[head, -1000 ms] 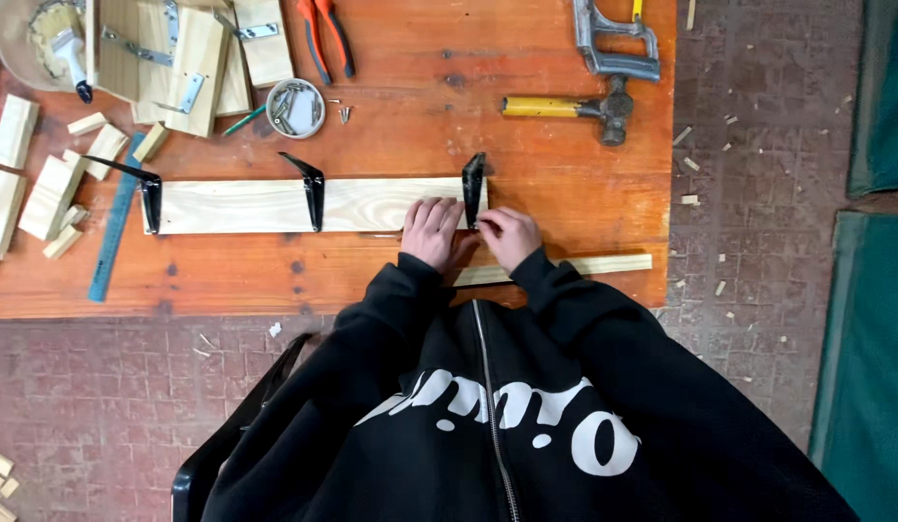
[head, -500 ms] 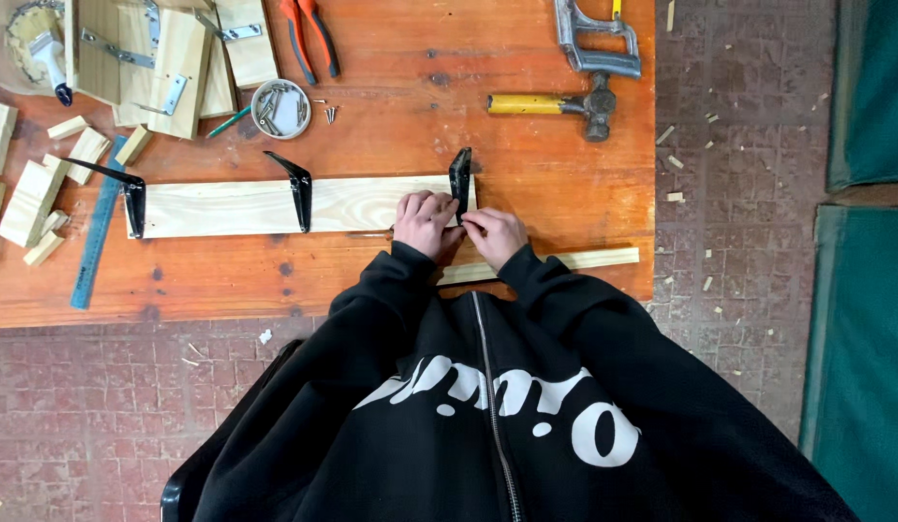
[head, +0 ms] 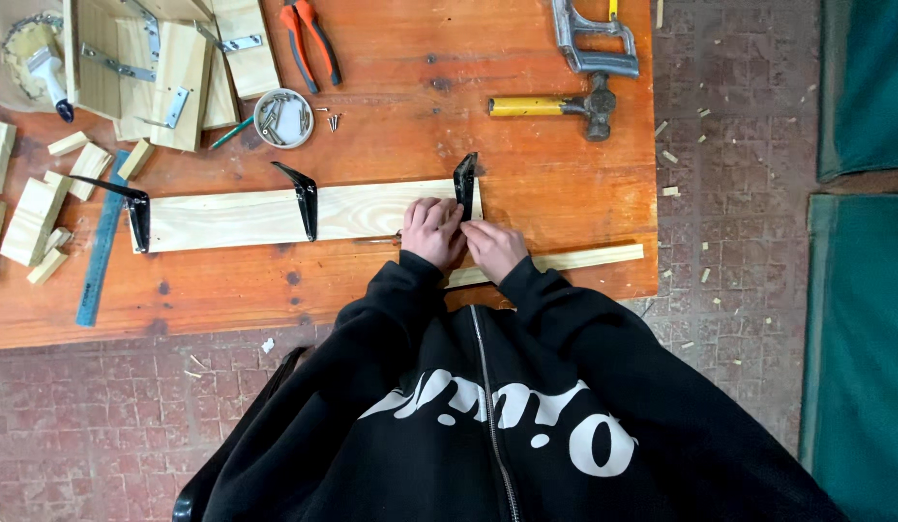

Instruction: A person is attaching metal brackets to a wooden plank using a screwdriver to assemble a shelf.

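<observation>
A pale pine board (head: 236,217) lies across the orange wooden table (head: 391,280). Three black metal shelf brackets stand on it: one at its left end (head: 137,215), one in the middle (head: 306,198), one at its right end (head: 464,184). My left hand (head: 431,232) rests on the board's near edge beside the right bracket, fingers curled at its base. My right hand (head: 491,247) touches it from the right, fingers pinched at the bracket's foot. What they pinch is too small to tell. A thin wooden strip (head: 565,261) lies under my right wrist.
A yellow-handled hammer (head: 555,104), a metal clamp (head: 594,43), orange pliers (head: 309,34), a round tin of screws (head: 282,117), a blue ruler (head: 101,242), wood offcuts (head: 33,208) and hinged panels (head: 159,68) sit on the table. Brick floor (head: 739,193) lies to the right.
The view has shifted slightly; both hands stay at the right bracket, fingers working closer together at its base. The board and brackets have not moved.
</observation>
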